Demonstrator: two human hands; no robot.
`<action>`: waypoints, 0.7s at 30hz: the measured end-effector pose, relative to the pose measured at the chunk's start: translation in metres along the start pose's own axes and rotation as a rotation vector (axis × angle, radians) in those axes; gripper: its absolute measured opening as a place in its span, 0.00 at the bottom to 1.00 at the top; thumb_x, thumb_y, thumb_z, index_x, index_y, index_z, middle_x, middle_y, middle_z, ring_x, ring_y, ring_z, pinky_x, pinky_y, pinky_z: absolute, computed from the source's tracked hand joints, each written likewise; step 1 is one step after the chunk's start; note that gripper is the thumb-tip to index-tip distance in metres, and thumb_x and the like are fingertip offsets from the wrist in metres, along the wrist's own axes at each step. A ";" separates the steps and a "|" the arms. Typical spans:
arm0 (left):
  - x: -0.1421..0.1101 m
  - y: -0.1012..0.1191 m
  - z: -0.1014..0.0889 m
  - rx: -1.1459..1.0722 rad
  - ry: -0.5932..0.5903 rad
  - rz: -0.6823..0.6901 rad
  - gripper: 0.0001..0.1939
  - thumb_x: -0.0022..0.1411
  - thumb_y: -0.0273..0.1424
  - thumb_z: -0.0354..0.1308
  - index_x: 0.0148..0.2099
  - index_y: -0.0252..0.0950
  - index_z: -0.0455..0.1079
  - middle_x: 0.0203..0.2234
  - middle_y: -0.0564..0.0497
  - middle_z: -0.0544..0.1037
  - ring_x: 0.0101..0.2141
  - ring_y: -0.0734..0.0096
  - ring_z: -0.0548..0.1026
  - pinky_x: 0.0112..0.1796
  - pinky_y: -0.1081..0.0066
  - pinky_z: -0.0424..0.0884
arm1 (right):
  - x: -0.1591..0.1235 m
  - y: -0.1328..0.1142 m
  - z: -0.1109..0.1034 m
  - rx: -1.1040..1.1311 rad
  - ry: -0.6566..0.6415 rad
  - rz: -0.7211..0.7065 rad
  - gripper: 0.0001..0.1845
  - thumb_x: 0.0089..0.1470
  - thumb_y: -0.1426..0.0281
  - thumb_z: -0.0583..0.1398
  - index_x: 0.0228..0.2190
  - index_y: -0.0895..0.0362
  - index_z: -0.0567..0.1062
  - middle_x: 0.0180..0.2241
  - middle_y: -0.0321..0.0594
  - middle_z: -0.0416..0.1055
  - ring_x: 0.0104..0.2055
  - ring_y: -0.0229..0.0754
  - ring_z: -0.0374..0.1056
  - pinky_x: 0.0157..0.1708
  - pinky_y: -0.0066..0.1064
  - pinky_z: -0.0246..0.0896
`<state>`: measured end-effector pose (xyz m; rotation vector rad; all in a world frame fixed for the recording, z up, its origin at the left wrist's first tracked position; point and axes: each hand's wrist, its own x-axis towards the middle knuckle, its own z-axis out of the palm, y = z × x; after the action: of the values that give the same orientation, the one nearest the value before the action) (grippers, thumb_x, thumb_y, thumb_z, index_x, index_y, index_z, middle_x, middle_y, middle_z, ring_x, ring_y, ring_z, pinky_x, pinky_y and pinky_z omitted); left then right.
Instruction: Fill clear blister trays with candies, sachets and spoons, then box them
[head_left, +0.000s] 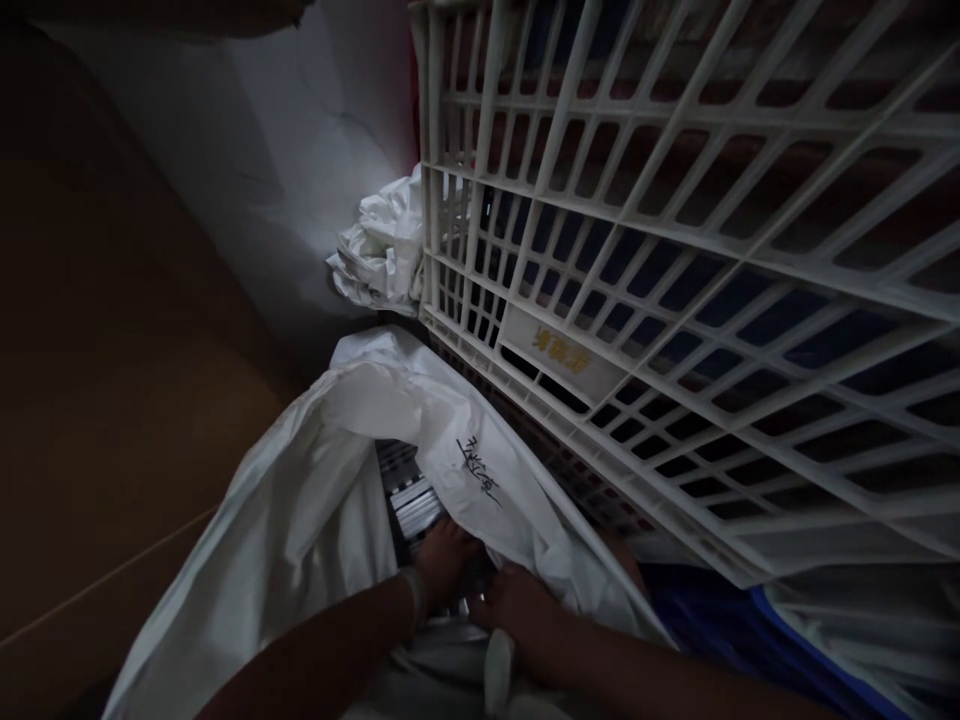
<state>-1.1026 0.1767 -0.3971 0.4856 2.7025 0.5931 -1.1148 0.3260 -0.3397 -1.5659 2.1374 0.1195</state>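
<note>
A large white sack point(330, 490) with dark handwriting on its turned-back rim lies open in front of me. Inside it are several shiny, silvery strips point(417, 506), stacked side by side; their exact kind is unclear in the dim light. My left hand point(445, 558), with a pale band at the wrist, reaches into the opening beside the strips, its fingertips lost in shadow. Close to it on the right, my right hand point(521, 612) is closed, knuckles bent, near another glinting piece. What its fingers grip is hidden. A pale fold of cloth hangs just below that hand.
White plastic lattice crates point(559, 350) are stacked along the right, close to the sack. A crumpled white sack point(382, 250) sits by the wall point(300, 130). Brown cardboard point(112, 350) stands on the left. Blue material point(712, 625) lies at the lower right.
</note>
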 end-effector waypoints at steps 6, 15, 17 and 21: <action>-0.006 -0.019 -0.012 0.014 0.118 0.077 0.34 0.45 0.38 0.59 0.55 0.43 0.54 0.53 0.47 0.60 0.52 0.55 0.55 0.51 0.58 0.50 | -0.012 0.003 -0.024 0.010 -0.011 -0.024 0.13 0.46 0.63 0.55 0.33 0.57 0.69 0.28 0.42 0.71 0.32 0.44 0.65 0.33 0.34 0.52; -0.002 -0.034 -0.044 -0.015 0.132 0.241 0.34 0.42 0.34 0.60 0.54 0.42 0.56 0.53 0.49 0.59 0.52 0.55 0.55 0.52 0.61 0.51 | -0.007 0.008 -0.020 0.023 -0.004 -0.009 0.09 0.48 0.68 0.54 0.34 0.56 0.69 0.31 0.42 0.71 0.36 0.46 0.64 0.35 0.34 0.53; -0.001 -0.034 -0.051 -0.016 0.125 0.242 0.35 0.42 0.34 0.59 0.54 0.42 0.55 0.53 0.48 0.58 0.52 0.55 0.56 0.51 0.61 0.53 | 0.000 0.013 -0.021 -0.024 0.043 0.046 0.09 0.49 0.72 0.53 0.35 0.56 0.69 0.32 0.43 0.71 0.37 0.47 0.64 0.35 0.36 0.53; 0.000 -0.030 -0.058 -0.023 0.084 0.178 0.36 0.43 0.32 0.58 0.56 0.42 0.51 0.52 0.45 0.57 0.50 0.55 0.58 0.49 0.61 0.57 | 0.015 0.028 -0.017 -0.074 0.009 0.132 0.11 0.50 0.75 0.51 0.37 0.57 0.69 0.32 0.46 0.71 0.38 0.47 0.64 0.35 0.35 0.55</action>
<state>-1.1329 0.1312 -0.3608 0.7156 2.7465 0.7058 -1.1496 0.3164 -0.3374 -1.4667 2.2667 0.2377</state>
